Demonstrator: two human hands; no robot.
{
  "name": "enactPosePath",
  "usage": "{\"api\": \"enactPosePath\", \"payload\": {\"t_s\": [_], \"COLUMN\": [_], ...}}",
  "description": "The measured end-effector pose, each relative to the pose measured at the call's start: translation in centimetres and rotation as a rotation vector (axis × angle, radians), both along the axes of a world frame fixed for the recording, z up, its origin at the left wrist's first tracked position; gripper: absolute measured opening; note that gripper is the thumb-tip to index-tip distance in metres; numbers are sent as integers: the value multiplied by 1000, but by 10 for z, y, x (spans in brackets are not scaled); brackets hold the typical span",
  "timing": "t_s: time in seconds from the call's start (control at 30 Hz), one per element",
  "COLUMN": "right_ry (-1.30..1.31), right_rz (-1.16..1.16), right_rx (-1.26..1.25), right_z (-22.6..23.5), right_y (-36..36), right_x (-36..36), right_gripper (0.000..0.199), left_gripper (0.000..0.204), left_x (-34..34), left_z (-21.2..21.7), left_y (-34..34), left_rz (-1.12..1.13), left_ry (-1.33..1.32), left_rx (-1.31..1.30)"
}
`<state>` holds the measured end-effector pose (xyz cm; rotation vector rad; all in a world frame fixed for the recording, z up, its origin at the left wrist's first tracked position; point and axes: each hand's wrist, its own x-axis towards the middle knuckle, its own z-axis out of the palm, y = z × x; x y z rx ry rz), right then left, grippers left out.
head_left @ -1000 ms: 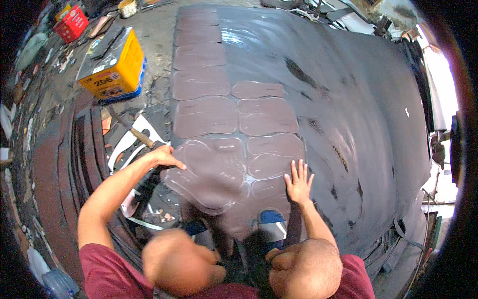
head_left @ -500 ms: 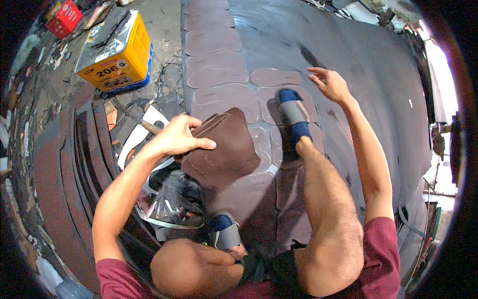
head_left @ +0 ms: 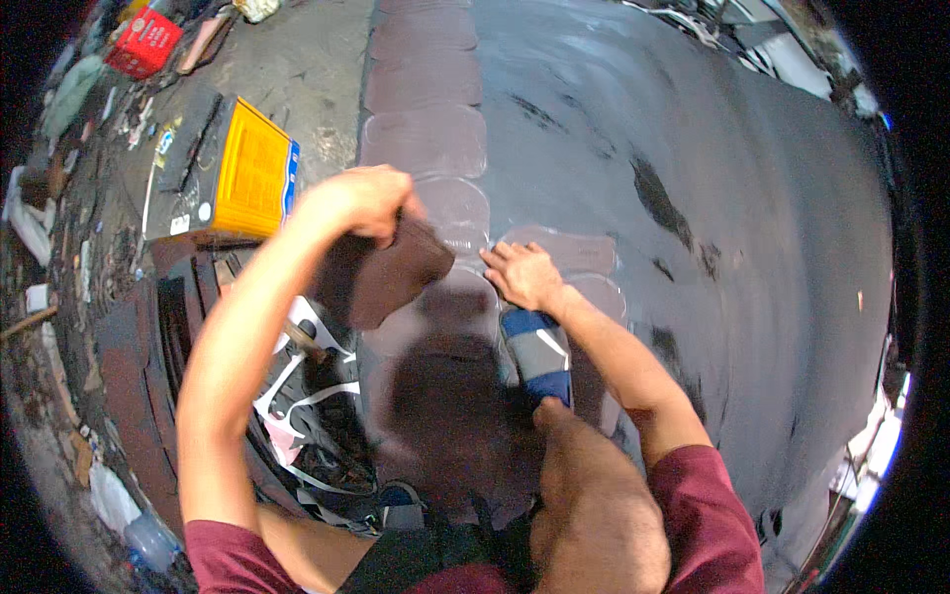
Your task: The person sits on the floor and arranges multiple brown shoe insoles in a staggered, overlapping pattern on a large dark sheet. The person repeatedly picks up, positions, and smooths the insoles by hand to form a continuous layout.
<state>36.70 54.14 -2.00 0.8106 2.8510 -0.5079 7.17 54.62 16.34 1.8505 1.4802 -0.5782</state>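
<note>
My left hand (head_left: 371,203) is closed on a brown stack of flat, rounded sheet pieces (head_left: 401,277), which hangs tilted over a row of similar shapes. Fingers apart, my right hand (head_left: 522,277) rests palm down on the dark sheet (head_left: 752,247). Its fingertips touch the near left part of a rounded brown piece (head_left: 579,249), and nothing shows in its grip. Just below that hand is my foot in a blue and grey slipper (head_left: 539,346), pressing on the sheet. Rounded outlined shapes (head_left: 426,144) run away from me in a column along the sheet's left edge.
A yellow and blue tin (head_left: 252,168) stands at the left, a red box (head_left: 143,42) behind it. White and dark offcuts (head_left: 307,386) lie heaped by my left forearm, beside stacked brown sheets (head_left: 148,376). More scraps (head_left: 782,59) edge the far right.
My right hand has come down and left onto the sheet. My left hand has lifted and turned the brown stack. The view has shifted, and my slippered foot appears nearer.
</note>
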Motion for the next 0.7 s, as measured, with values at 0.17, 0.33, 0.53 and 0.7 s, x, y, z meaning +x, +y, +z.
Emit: {"api": "enactPosePath", "payload": {"t_s": [0.17,0.33,0.53,0.7], "right_ry": [189,685,683,583], "right_rz": [-430,-575,-582,-501], "right_rx": [-481,-586,-480,-467], "right_z": [2,-36,-48,-49], "right_y": [40,63,47,51], "right_x": [-6,-48,-131,-121], "right_gripper": [32,35,47,49], "left_gripper": [55,86,65,60], "left_x": [14,-11,-21,3], "left_z": [-99,-236,-233,-212], "left_y": [5,-136,-161,-127], "left_rz": [562,1796,2056,1940], "left_ry": [-97,466,-127,287], "left_rx": [1011,840,590,602]}}
